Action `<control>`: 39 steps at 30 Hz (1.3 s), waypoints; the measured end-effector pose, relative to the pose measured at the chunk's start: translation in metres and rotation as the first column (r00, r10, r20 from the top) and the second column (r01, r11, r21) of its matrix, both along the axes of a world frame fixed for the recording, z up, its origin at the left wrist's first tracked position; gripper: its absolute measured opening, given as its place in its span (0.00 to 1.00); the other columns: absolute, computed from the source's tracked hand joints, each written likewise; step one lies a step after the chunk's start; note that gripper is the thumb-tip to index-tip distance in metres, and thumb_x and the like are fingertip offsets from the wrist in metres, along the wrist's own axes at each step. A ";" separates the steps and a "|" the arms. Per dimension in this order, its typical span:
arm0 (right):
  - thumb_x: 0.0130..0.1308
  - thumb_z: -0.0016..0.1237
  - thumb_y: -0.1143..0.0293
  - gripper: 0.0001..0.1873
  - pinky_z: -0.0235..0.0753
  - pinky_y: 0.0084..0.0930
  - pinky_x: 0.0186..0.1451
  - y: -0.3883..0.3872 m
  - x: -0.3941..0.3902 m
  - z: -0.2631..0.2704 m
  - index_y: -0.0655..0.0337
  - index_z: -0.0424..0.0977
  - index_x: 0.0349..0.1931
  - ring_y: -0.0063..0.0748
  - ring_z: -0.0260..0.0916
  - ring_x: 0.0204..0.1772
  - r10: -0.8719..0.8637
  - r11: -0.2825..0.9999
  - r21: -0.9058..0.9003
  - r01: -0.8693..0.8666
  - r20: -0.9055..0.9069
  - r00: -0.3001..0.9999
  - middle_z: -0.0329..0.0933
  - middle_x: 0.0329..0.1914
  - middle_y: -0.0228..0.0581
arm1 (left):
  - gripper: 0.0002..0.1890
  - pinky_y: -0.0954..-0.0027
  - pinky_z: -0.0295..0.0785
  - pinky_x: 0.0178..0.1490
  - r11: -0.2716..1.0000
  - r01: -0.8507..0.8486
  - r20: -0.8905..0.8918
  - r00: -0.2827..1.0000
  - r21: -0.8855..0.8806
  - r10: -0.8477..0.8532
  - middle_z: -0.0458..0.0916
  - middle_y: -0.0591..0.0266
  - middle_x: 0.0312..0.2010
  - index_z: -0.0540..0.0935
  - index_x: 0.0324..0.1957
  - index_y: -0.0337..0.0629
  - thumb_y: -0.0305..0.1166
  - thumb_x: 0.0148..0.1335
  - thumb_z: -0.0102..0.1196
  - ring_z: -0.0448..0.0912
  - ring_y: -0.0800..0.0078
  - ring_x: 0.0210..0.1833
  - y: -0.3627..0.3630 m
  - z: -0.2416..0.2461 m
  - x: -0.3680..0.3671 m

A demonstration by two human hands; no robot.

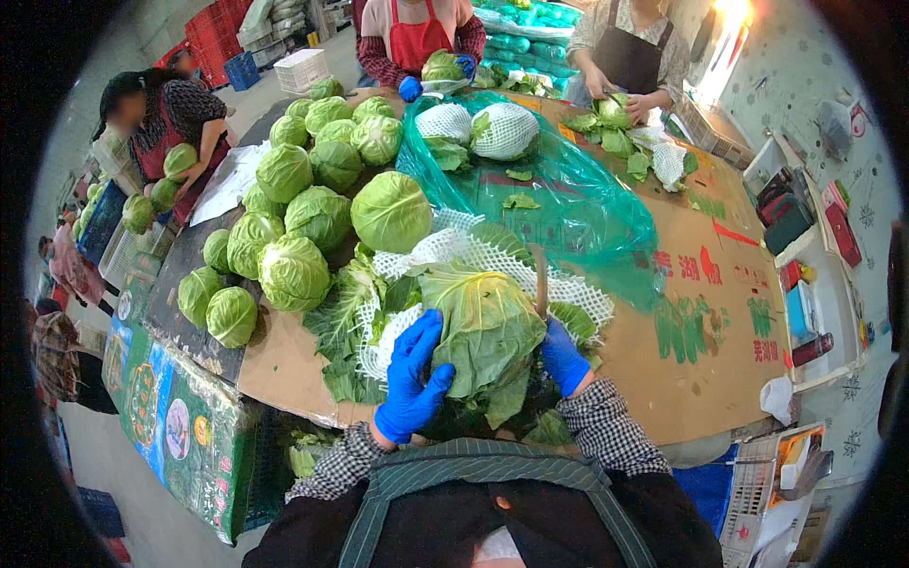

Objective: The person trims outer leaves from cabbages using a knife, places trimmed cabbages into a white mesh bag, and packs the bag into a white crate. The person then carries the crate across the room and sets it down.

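A large cabbage (486,326) with loose, partly yellowed outer leaves is before me at the table's near edge. My left hand (419,380), in a blue glove, rests against its left side with thumb and fingers spread. At its right side my right hand (564,355), also gloved, is closed around the lower end of a tool with a narrow brownish blade, perhaps a knife (541,280), that points away from me. White foam netting (454,245) and cut leaves (348,323) lie behind and left of the cabbage. Trimmed cabbages (295,273) are grouped at the left.
Cardboard (710,369) covers the table. A green plastic bag (568,213) holds two cabbages in netting (505,131). Two co-workers handle cabbages across the table; another at the left carries several. Crates (302,69) stand beyond, and a shelf (838,355) runs along the right wall.
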State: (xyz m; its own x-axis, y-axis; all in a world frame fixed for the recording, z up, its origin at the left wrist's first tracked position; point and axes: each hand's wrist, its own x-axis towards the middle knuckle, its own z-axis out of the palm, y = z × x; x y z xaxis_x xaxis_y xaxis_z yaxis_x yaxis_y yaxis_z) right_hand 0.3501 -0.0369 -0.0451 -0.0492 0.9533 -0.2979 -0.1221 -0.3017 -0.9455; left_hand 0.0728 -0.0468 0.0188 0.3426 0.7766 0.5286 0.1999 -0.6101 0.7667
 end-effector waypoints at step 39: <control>0.52 0.57 0.82 0.30 0.70 0.32 0.58 0.057 0.000 0.001 0.69 0.65 0.57 0.38 0.71 0.54 -0.360 0.882 0.445 0.153 0.430 0.828 0.72 0.54 0.46 | 0.20 0.52 0.70 0.42 0.994 0.072 -0.429 0.903 0.085 -0.029 0.76 0.46 0.41 0.77 0.44 0.37 0.47 0.64 0.49 0.76 0.47 0.41 0.102 0.031 0.086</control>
